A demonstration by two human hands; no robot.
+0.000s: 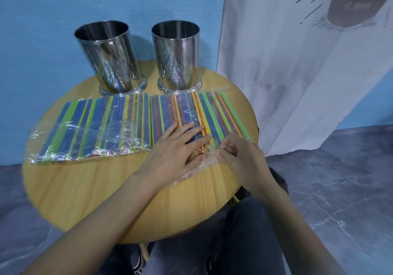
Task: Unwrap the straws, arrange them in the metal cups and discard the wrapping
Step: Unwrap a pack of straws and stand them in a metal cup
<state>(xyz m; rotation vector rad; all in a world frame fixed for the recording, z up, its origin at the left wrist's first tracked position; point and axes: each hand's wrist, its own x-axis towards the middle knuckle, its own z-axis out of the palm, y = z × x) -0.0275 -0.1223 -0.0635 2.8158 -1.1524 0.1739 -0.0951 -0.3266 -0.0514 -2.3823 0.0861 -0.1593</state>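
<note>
Round wooden surface point(106, 189), blue wall. Far edge: left cup point(108, 57), right cup point(176, 55), no straws showing. Middle: left straw pack point(91, 125), sealed; right straw pack point(191, 108), left grip point(172, 149) pressing flat, right grip point(238, 155) pinching its wrapping point(197, 164). Unwrapping barely begun; arranging, discarding remain.

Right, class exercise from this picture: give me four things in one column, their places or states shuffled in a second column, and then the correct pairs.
Things
1. left hand
2. right hand
3. left straw pack
4. right metal cup

States
A. stands upright behind the right straw pack
B. pinches the clear wrapping
C. lies wrapped, with no hand on it
D. presses flat on the right straw pack

Pairs: 1-D, 2-B, 3-C, 4-A
</note>
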